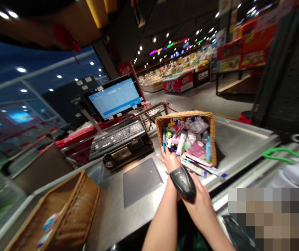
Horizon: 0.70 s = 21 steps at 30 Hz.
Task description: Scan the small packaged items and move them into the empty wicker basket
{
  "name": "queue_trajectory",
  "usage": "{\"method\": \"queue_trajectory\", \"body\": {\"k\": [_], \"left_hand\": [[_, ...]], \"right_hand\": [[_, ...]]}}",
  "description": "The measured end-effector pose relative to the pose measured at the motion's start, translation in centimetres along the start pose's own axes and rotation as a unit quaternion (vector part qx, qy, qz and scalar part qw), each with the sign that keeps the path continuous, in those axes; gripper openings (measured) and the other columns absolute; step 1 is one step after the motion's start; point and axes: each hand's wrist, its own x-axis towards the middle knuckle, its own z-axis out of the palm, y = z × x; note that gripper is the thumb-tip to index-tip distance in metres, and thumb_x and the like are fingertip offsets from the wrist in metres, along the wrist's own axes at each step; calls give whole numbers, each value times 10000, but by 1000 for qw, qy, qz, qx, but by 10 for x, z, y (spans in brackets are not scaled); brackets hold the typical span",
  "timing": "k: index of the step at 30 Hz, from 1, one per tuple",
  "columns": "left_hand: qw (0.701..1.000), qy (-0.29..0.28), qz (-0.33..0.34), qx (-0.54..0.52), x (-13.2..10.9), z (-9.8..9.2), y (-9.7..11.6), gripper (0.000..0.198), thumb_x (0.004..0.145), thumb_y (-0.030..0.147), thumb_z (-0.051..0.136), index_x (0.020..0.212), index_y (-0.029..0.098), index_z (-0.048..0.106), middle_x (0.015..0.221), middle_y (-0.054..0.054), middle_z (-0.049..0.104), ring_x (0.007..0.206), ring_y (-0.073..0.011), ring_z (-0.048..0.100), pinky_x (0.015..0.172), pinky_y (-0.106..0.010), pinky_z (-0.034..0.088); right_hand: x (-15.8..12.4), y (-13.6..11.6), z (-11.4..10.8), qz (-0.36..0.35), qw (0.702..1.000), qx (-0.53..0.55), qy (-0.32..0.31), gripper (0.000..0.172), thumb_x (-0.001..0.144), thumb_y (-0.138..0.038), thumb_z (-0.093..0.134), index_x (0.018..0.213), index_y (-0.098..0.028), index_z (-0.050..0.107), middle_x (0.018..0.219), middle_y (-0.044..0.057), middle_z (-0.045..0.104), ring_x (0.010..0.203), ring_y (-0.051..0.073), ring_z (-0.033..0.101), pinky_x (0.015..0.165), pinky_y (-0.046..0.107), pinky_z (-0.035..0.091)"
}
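OK so on your far left there's a brown wicker basket (86, 202) sitting at a slant on the metal table (113, 216), with a few colorful packs (50, 221) inside, too blurry to make out. Next along is a lit screen (116, 97), mostly blue and white, with a black keyboard (118, 139) in front of it. A flat gray plate (141, 181) lies in the tabletop just this side of that. Then your left grip (172, 162), reaching out with its fingers a bit spread at the near left corner of the second basket (186, 114). Can't tell if it's actually got hold of anything, since the scanner (183, 183) covers part of your wrist. That scanner is the black one, and your right grip (201, 195) is wrapped around it, nose angled up and left, right over your left wrist. The second basket is wicker too, tipped toward you and packed with small stuff, mostly pink, purple and white, plus a light blue bottle (208, 150) along its right side. A couple of long thin packs (196, 169) lie at its near edge, just past the scanner. Way over right there's a bright green loop (277, 150), well apart from both your arms.
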Motion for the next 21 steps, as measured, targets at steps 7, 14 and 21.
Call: {"method": "queue_trajectory", "body": {"k": [7,14,21], "left_hand": [[998,3,-22,-55,-5,-27,-3,102,779,240,614,801,229,713,1501,-78,417,1450,-303,222,1100,-683,174],[997,16,-34,-72,-5,-58,-13,68,777,226,644,772,228,712,1498,-67,423,1457,-293,202,1115,-674,123],[997,50,-35,-55,-3,-77,-31,71,790,219,637,752,230,696,1497,-47,426,1459,-279,199,1121,-673,104]], "right_hand": [[1,-5,-1,8,1000,9,-5,464,799,-259,474,1256,-177,481,1361,154,554,1327,347,458,1075,608,345],[-1,-10,5,-5,1000,30,-7,504,781,-286,511,1275,-195,469,1371,145,547,1322,340,465,1066,586,374],[1,-23,7,-26,999,29,-18,507,786,-276,514,1282,-173,478,1359,160,556,1309,353,475,1059,600,377]]}}
